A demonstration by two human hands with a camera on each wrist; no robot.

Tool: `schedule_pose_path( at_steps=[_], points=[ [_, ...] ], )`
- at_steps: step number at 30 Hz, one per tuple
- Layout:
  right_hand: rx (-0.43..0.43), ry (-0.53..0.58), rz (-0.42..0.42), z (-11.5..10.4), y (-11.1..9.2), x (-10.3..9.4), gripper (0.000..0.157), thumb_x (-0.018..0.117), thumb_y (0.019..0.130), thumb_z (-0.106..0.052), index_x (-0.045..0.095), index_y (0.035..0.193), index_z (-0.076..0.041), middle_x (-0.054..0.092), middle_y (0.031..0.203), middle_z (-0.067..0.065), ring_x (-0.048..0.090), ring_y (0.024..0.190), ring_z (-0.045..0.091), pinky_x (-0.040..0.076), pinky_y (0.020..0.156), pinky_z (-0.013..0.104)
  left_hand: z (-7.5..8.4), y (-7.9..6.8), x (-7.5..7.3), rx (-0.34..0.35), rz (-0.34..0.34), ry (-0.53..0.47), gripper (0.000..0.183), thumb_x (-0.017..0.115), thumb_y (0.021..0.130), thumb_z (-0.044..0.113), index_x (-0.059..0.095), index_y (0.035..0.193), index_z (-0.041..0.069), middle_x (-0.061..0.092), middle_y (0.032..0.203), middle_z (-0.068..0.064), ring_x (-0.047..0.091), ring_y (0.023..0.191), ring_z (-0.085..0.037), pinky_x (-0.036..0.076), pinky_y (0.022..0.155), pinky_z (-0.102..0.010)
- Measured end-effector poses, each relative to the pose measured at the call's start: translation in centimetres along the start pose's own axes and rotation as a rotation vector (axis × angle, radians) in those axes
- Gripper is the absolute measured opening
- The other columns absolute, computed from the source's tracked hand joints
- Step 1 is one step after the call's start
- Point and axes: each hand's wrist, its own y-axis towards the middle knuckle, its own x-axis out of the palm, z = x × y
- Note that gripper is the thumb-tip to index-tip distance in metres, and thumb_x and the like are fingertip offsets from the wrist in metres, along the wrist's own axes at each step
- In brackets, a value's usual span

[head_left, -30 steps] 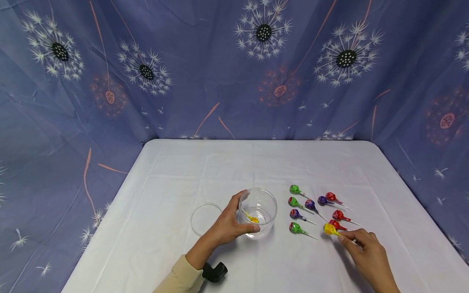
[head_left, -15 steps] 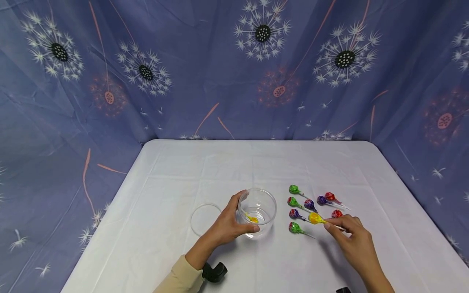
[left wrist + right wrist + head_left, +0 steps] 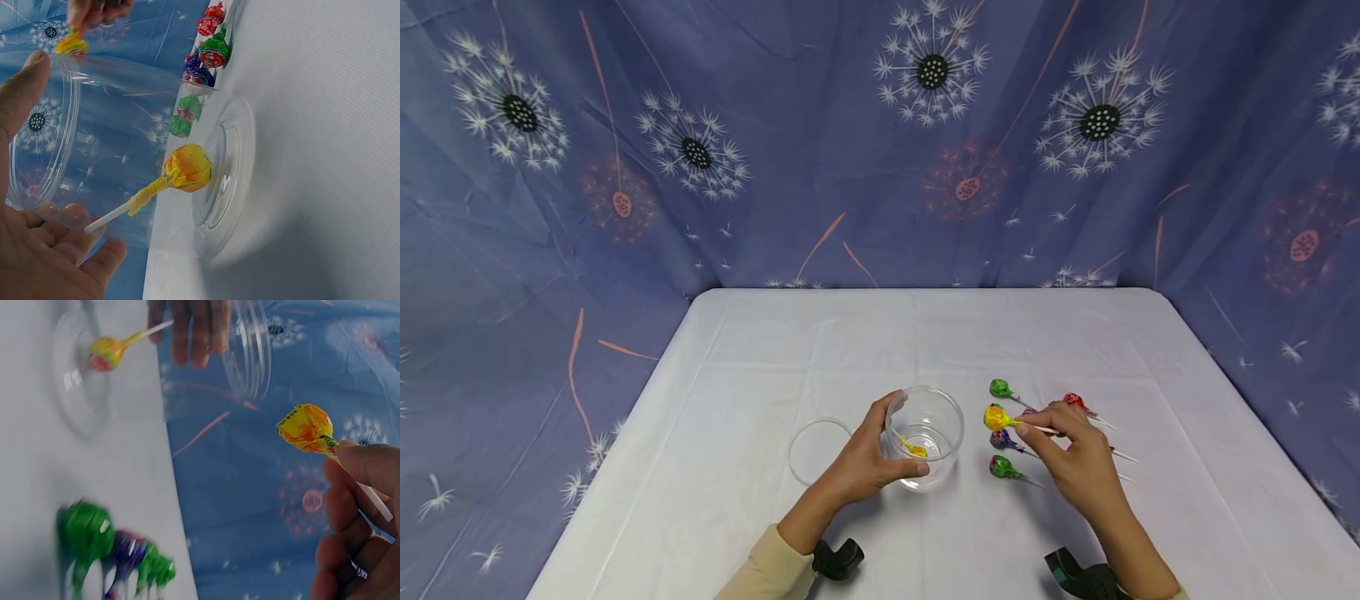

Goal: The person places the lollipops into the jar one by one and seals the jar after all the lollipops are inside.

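My left hand [image 3: 868, 458] grips a clear plastic tub [image 3: 942, 442] that stands upright on the table, its thumb in front and its fingers behind. One yellow lollipop [image 3: 187, 167] leans inside the tub, head at the bottom. My right hand [image 3: 1078, 454] pinches a second yellow lollipop [image 3: 306, 428] by its stick below the wrapped head. It is held above the loose lollipops, just right of the tub. Beneath and beside that hand lie green lollipops [image 3: 1003, 467], a purple lollipop [image 3: 1002, 440] and a red lollipop [image 3: 1075, 402]; others are partly hidden by the hand.
A clear round lid [image 3: 808, 475] lies flat left of the tub, partly behind the left forearm. Black wrist devices [image 3: 838, 558] sit on both wrists. The table wears a white cloth [image 3: 760, 333], and a blue dandelion-print curtain [image 3: 820, 125] surrounds its back and sides.
My right hand has carried the yellow lollipop left and away from me, from the red lollipops towards the tub. The left hand keeps its hold and the tub stays put.
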Motion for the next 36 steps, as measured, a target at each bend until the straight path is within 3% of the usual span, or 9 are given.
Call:
schedule_pose_path(
  at_steps=[9,17,28,36],
  points=[
    [0.014,0.008,-0.089,-2.7,2.0,1.8,0.009,0.07,0.085,-0.022,0.075,0.093,-0.019,0.064,0.083,-0.008,0.048,0.088,0.003,0.041,0.073,0.02,0.0,0.0,0.0,-0.001,0.005,0.001,0.096,0.082,0.07,0.037,0.024,0.146,0.026,0.035,0.15,-0.007,0.041,0.132,-0.032,0.034,0.106,-0.049],
    [-0.055,0.056,-0.143,-3.4,2.9,3.7,0.007,0.074,0.081,-0.017,0.075,0.088,-0.021,0.062,0.08,-0.011,0.047,0.084,0.005,0.044,0.069,0.023,0.0,0.0,0.0,-0.001,-0.007,-0.017,0.097,0.081,0.071,0.038,0.022,0.147,0.026,0.034,0.15,-0.008,0.04,0.133,-0.031,0.034,0.106,-0.049],
    [-0.2,-0.043,-0.177,-3.6,3.5,6.4,0.01,0.079,0.075,-0.016,0.074,0.082,-0.022,0.061,0.075,-0.013,0.046,0.077,0.008,0.039,0.067,0.026,0.0,0.2,-0.2,0.013,-0.018,-0.022,0.097,0.081,0.072,0.038,0.021,0.148,0.025,0.034,0.15,-0.009,0.04,0.133,-0.029,0.034,0.106,-0.049],
    [-0.228,-0.145,-0.199,-3.9,3.5,7.6,0.01,0.081,0.072,-0.018,0.074,0.079,-0.019,0.06,0.073,-0.01,0.038,0.076,0.008,0.032,0.067,0.026,-0.1,0.1,-0.2,0.004,-0.018,-0.013,0.097,0.081,0.072,0.039,0.021,0.148,0.024,0.038,0.147,-0.009,0.045,0.127,-0.024,0.038,0.102,-0.043]
  ],
)
